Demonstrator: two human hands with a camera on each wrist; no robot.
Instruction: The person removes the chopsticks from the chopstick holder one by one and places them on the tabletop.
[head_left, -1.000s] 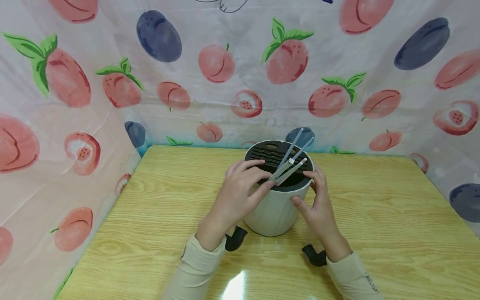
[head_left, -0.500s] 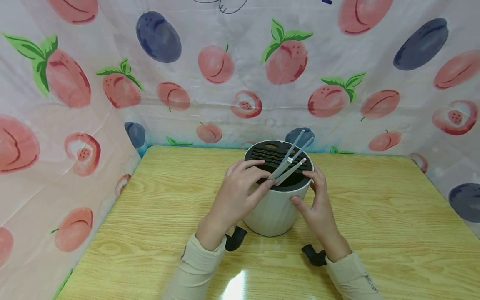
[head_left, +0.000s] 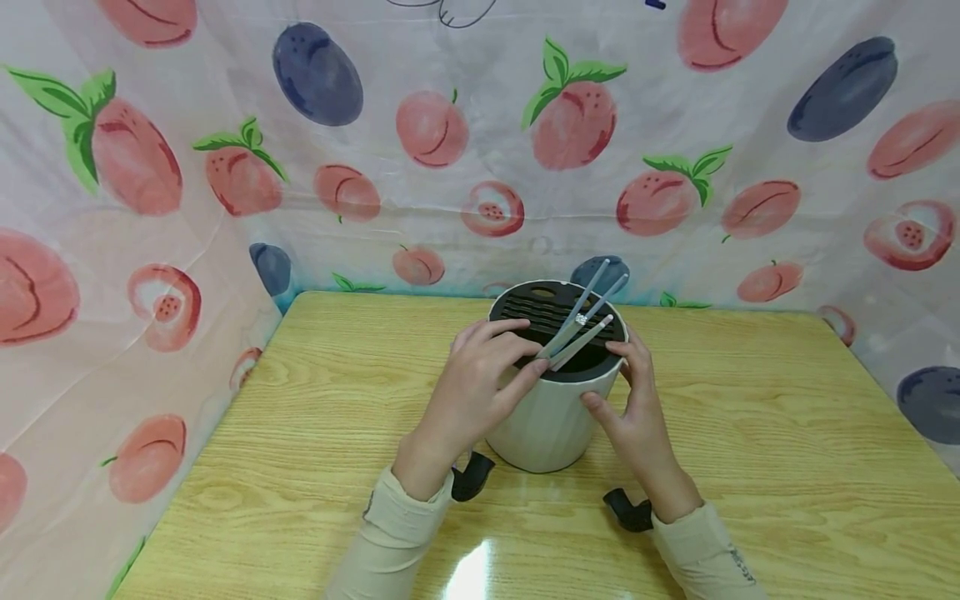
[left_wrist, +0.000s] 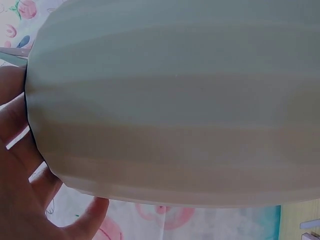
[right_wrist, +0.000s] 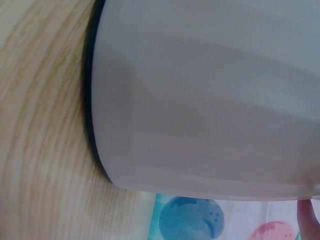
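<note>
A white knife-block-style holder [head_left: 536,433] with a black slotted top [head_left: 540,308] stands on the table, tilted sticks rising from its open front part. My left hand [head_left: 472,375] reaches over the rim and pinches several slim pale chopstick-like sticks [head_left: 572,333] between thumb and index finger; their lower ends are hidden. On the other side, my right hand [head_left: 637,408] grips the holder, thumb on its front wall and fingers at the rim. Ribbed white wall [left_wrist: 175,100] fills most of the left wrist view. In the right wrist view, one fingertip [right_wrist: 307,220] touches the holder's side.
The wood-grain table [head_left: 300,433] spreads around the holder. A fruit-printed cloth [head_left: 495,100] hangs behind and at the sides. Black curved pieces [head_left: 628,510] sit by both wrists. Part of a pale object [left_wrist: 310,225] shows low in the left wrist view.
</note>
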